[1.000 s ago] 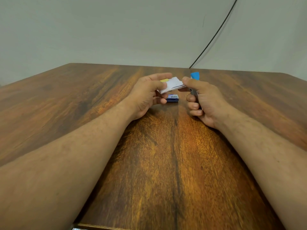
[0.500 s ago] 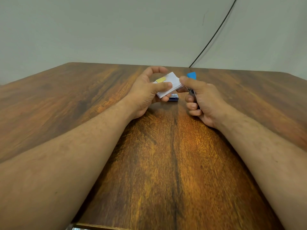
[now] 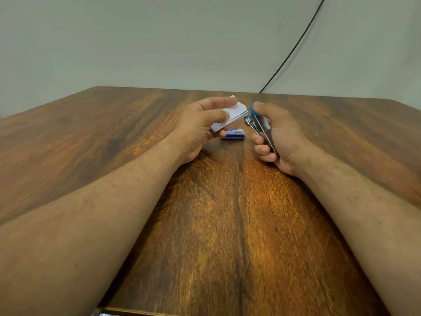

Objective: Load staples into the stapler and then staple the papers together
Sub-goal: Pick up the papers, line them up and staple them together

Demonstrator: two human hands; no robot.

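Note:
My left hand (image 3: pixel 200 124) pinches a small stack of white papers (image 3: pixel 237 112) between thumb and fingers, above the wooden table (image 3: pixel 227 224). My right hand (image 3: pixel 276 135) grips a small metal stapler (image 3: pixel 260 128) with a blue cap at its top; the thumb sits on the cap. The stapler's nose lies right at the right corner of the paper stack. A small blue staple box (image 3: pixel 233 134) lies on the table below and between the two hands.
A black cable (image 3: pixel 293 46) runs down the grey wall to the table's far edge. The near table edge shows at the bottom of the view.
The right hand has pulled slightly right, so the stapler's metal body shows beside the stack. The left hand has tilted the papers and the yellow slip no longer shows.

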